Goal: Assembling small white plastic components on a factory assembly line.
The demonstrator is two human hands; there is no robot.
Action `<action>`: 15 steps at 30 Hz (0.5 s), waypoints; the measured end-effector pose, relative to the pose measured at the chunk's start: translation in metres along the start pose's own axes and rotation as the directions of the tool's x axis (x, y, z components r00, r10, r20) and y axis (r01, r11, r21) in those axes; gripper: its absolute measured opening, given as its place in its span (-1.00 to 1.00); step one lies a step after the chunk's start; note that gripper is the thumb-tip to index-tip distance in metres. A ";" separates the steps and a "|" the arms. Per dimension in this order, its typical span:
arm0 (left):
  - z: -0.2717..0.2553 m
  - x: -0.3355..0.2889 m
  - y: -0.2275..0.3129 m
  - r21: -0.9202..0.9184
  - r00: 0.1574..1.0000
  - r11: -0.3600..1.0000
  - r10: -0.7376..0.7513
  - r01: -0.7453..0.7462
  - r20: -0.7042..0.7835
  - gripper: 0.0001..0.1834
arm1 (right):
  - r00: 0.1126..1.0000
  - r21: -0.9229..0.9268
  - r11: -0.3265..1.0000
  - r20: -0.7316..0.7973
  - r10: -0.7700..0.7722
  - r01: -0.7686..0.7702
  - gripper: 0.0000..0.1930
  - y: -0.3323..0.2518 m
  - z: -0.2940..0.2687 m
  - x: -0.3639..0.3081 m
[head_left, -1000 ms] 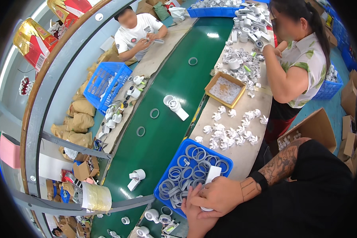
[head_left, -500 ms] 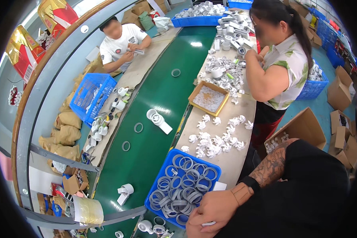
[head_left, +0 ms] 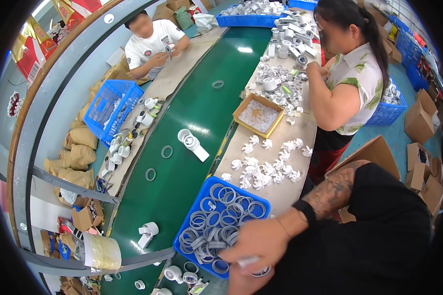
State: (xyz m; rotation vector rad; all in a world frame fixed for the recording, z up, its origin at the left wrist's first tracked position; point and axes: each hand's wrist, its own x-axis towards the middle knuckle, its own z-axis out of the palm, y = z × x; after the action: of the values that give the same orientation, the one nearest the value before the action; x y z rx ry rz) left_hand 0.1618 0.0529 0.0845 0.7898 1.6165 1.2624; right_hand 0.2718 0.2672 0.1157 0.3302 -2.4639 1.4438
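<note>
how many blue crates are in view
4 blue crates: one of grey rings by the hands, one left of the green belt, one at its far end, one behind the standing person. More may be hidden.

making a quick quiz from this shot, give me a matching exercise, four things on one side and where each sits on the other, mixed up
Things
1. grey rings
2. white impeller-like parts
3. white fitting
4. shallow cardboard tray

Places
A. lying on the green belt
B. spread loose on the brown table
C. piled in the blue crate
D. on the table farther up, next to the belt

Pairs: 1-C, 2-B, 3-A, 4-D
</note>
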 end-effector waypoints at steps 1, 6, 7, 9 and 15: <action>-0.002 0.007 0.016 0.172 0.989 0.976 0.125 -0.136 0.075 -0.47 | 0.998 -0.003 0.999 -0.051 0.035 -0.035 -0.56 0.014 -0.008 0.018; -0.032 0.021 0.007 0.013 0.994 0.994 0.111 -0.111 0.009 -0.26 | 0.745 -0.083 0.812 -0.461 0.483 -0.578 -0.31 0.177 -0.037 0.115; -0.038 0.029 0.005 0.007 0.986 0.986 0.166 -0.166 -0.009 -0.27 | 0.692 -0.062 0.769 -0.485 0.534 -0.637 -0.28 0.210 -0.038 0.125; -0.044 0.037 0.012 0.004 0.979 0.984 0.179 -0.180 -0.095 -0.29 | 0.687 -0.107 0.768 -0.537 0.489 -0.631 -0.25 0.237 -0.031 0.136; -0.074 0.037 0.009 0.037 0.993 0.996 0.089 -0.086 -0.078 -0.33 | 0.999 0.147 0.989 0.052 -0.015 0.007 -0.58 0.073 -0.030 0.122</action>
State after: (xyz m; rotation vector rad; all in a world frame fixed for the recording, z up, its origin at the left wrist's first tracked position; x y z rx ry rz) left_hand 0.0790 0.0602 0.0882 0.8481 1.6865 1.3470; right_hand 0.1368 0.3208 0.1111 0.4163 -2.3972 1.6358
